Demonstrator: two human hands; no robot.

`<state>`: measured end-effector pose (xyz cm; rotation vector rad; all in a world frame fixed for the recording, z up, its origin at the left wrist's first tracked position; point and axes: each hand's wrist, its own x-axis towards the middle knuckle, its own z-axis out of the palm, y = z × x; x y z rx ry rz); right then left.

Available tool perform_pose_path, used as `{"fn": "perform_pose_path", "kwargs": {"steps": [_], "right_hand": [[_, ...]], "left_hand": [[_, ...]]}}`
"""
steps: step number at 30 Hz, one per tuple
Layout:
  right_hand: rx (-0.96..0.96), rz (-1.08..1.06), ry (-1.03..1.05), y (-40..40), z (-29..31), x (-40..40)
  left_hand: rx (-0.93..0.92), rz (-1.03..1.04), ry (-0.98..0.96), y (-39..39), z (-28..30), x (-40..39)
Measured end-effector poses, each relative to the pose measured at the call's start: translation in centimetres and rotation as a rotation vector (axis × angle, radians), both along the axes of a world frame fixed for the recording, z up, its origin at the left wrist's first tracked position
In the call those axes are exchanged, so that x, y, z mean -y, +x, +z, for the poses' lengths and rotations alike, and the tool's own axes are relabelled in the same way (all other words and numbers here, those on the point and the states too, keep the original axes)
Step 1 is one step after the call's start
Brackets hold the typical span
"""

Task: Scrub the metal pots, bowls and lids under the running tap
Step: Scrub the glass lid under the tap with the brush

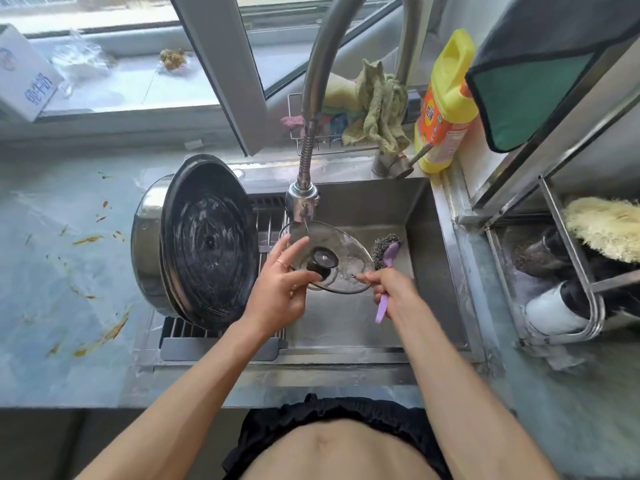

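I hold a glass lid [332,259] over the steel sink [440,237], right under the tap's spray head [302,199], with a thin stream of water falling onto its upper edge. The lid is tilted, its black knob [320,261] facing up toward me. My left hand [282,289] has its grip clamped on the lid's near-left rim — fingers spread over the glass beside the knob, a ring showing on one of them. My right hand [391,289] has its grip closed around the purple handle of a steel-wool scrubber [386,249]; the handle's end pokes out below my palm, and the wire pad sits just past the lid's right edge, near the sink's back corner. My right fingertips touch the lid's near-right rim.

To the left, on a slatted drain rack [221,336] laid across the sink, a large steel pot [149,244] lies on its side, and a dark round lid [209,242] leans against its mouth, wet and streaked. The grey surface [62,271] left of it carries orange food smears.

Behind the sink, a wire caddy holds a green rag [379,105] and other cloths, and a yellow detergent bottle [445,102] stands beside the tap base. On the right, a metal rack [568,237] holds a pale bristly brush [606,226].
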<state>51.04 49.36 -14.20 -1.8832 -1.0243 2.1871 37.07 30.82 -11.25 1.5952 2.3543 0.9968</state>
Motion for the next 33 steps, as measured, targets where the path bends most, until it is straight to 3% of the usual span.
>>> {"fn": "perform_pose_path", "kwargs": {"steps": [4,8,15,20,23,26,29,33], "right_hand": [[-0.069,-0.052,-0.051,-1.4,-1.4,0.8],[-0.153,-0.074,-0.04,-2.0,-1.3,1.4],[-0.253,-0.074,0.211,-0.6,0.9,0.7],[-0.095,0.035,0.532,0.4,4.6,-0.7],[-0.043,0.139,0.712,0.7,6.8,-1.5],[0.134,0.259,0.809,0.9,7.2,-2.3],[0.22,0.325,0.72,0.6,6.4,-2.7],[0.168,0.325,0.458,-0.8,3.5,-1.7]], "left_hand": [[0.641,0.405,0.061,-0.1,2.4,-0.1],[0.898,0.639,0.081,-2.0,2.7,-1.2],[0.97,0.724,-0.061,-3.5,0.4,-2.5],[1.155,0.711,-0.145,-1.7,0.1,-4.0],[1.321,0.688,-0.116,-0.7,0.5,-4.1],[1.348,0.655,-0.054,-0.2,1.8,-3.6],[1.28,0.633,-0.032,-0.5,3.6,-3.1],[1.076,0.65,-0.062,-1.6,5.8,-2.6]]}}
